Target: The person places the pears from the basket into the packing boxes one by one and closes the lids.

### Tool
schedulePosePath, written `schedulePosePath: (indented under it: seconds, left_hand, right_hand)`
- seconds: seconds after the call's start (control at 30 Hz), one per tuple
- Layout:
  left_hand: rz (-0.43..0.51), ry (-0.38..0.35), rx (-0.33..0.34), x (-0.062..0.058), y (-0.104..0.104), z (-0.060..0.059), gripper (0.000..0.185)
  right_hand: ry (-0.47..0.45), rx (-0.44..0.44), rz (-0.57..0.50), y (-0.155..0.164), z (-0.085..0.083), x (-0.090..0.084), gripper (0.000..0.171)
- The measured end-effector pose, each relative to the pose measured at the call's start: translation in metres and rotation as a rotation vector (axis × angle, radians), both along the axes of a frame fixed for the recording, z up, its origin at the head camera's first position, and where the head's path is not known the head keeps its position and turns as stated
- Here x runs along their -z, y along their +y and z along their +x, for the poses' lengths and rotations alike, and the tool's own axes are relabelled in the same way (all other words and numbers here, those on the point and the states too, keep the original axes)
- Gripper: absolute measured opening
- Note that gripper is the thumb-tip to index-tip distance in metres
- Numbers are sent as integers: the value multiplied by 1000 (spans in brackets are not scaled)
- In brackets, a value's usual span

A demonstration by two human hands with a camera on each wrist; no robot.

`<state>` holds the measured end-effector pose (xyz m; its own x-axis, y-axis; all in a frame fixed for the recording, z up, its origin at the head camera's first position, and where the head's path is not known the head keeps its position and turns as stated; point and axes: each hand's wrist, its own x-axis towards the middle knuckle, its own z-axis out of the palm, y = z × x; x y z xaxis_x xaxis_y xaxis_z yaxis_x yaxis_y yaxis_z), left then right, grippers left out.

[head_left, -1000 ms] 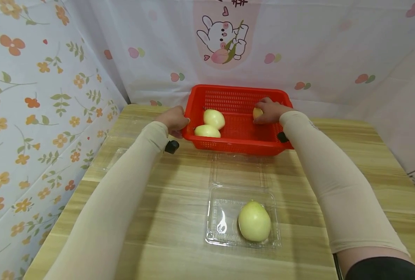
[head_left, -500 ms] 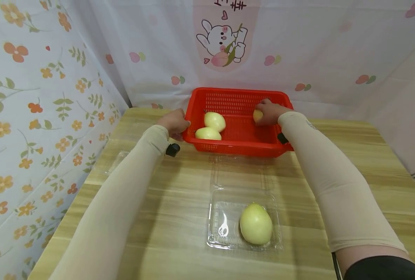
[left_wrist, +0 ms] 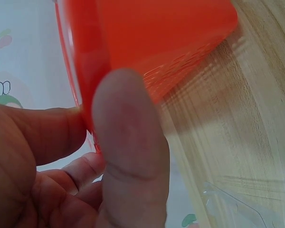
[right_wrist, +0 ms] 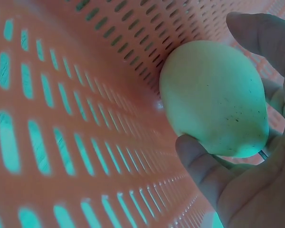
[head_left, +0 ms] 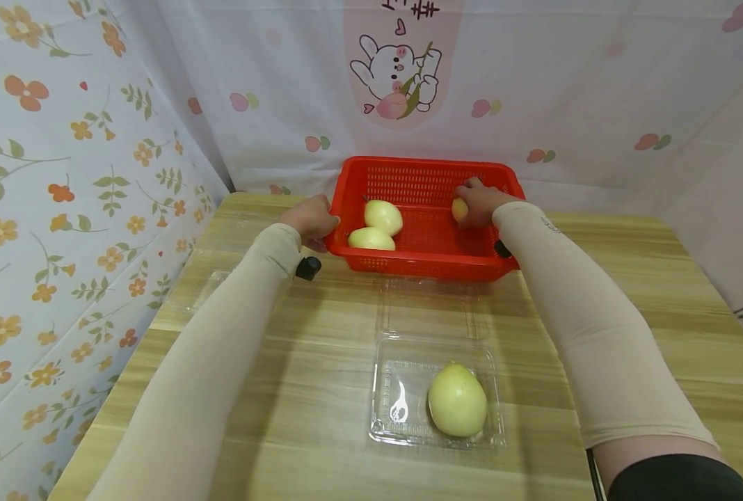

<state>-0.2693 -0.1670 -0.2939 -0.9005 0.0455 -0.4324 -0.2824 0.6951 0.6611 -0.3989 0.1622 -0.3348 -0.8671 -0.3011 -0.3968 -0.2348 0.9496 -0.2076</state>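
My left hand (head_left: 312, 221) pinches the left rim of the red plastic basket (head_left: 421, 263); in the left wrist view, the thumb and a finger (left_wrist: 130, 142) lie on either side of that rim. Inside the basket's right end, my right hand (head_left: 479, 202) has its fingers curled round a pale yellow pear (right_wrist: 213, 97). Only a small part of this pear shows in the head view. Two more pears, one behind (head_left: 384, 217) and one in front (head_left: 371, 239), lie at the basket's left end. Another pear (head_left: 458, 400) sits in a clear plastic clamshell box (head_left: 387, 424).
The clamshell's lid (head_left: 428, 309) lies folded back toward the basket. More clear plastic packaging (head_left: 207, 289) lies on the wooden table (head_left: 321, 417) at the left, partly behind my left forearm. Printed curtains (head_left: 271, 76) hang close behind the basket and along the left side.
My right hand has shifted very slightly to the left, with the pear still among its fingers. The left hand stays on the basket rim. The view has tilted a little.
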Motion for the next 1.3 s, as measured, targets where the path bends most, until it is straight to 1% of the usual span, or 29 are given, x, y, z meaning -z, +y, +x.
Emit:
schedulePosePath:
  seconds: [0.13,0.3,0.53,0.63,0.87,1.17,1.3]
  left_hand:
    - [-10,-5,-5,0,1,-1,28]
    - [0,-8,-15,1,1,-1,25]
    - [14,-7,-27,0,1,-1,27]
    - [15,-3,-25,0,1,0,27]
    - [1,7,-19,1,1,0,27]
    - [4,-2,-24,1,1,-1,24]
    - [6,3,-18,2,1,-1,23]
  right_hand:
    - [8,-13,0,-1,3,-2,87]
    - [34,-40,6,-1,2,-1,84]
    - [38,-52,46,-4,9,-5,77]
    - [35,-64,64,-4,11,-5,76]
    - [40,-95,90,-3,13,-3,81]
    - [23,-101,116,-6,14,-4,85]
    - [23,-117,124,-6,16,-5,85]
